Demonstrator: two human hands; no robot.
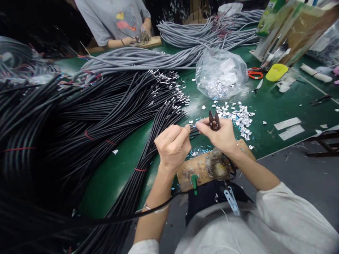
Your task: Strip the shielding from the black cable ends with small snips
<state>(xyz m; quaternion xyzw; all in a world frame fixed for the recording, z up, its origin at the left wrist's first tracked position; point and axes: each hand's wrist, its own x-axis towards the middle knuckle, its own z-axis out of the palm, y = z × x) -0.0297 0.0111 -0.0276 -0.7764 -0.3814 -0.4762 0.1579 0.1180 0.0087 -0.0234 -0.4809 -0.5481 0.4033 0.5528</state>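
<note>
My left hand (173, 144) is closed around the end of a black cable, whose stripped tip pokes out by the thumb. Facing it, my right hand (221, 135) pinches at the bluish wire end (194, 125) between thumb and forefinger. A pair of dark thread snips (214, 119) is tucked in my right palm, blades pointing up and apart. Just beyond that hand lies a scatter of silver foil scraps (242, 118). Left of my hands runs a bundle of black cables (150, 144) with foil-covered ends.
Grey cables (137, 58) cross the green table (278, 106). A clear plastic bag (221, 72) holds foil scraps. Orange-handled scissors (255, 73) and a yellow dish (277, 72) lie at right. A stained wooden board (190, 169) is near my lap. Opposite, a co-worker (116, 21) handles something.
</note>
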